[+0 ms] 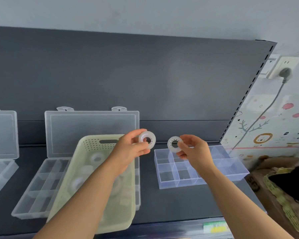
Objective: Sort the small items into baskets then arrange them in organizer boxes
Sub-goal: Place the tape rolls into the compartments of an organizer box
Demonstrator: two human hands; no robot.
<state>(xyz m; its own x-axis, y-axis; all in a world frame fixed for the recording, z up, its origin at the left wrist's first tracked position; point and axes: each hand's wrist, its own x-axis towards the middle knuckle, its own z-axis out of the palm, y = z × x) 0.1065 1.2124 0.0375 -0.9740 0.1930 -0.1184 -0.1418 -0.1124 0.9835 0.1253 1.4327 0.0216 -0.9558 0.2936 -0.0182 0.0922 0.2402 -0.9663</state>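
My left hand (128, 150) pinches a clear tape roll (148, 139) above the far right corner of a pale yellow basket (86, 150). My right hand (193, 152) pinches a second clear tape roll (173, 144) above the far left part of a clear divided organizer tray (179, 182). The two rolls hang side by side, a short gap apart. Several more tape rolls (97, 157) lie in the basket. The basket sits tilted on an open frosted organizer box (41, 180) whose lid (91, 128) stands upright behind it.
Another open frosted organizer box (2, 135) stands at the far left on the dark shelf (179, 204). Right of the shelf are a cardboard box (259, 183) holding stacked baskets and a dark object, and a wall socket (283, 68) with a plugged cable.
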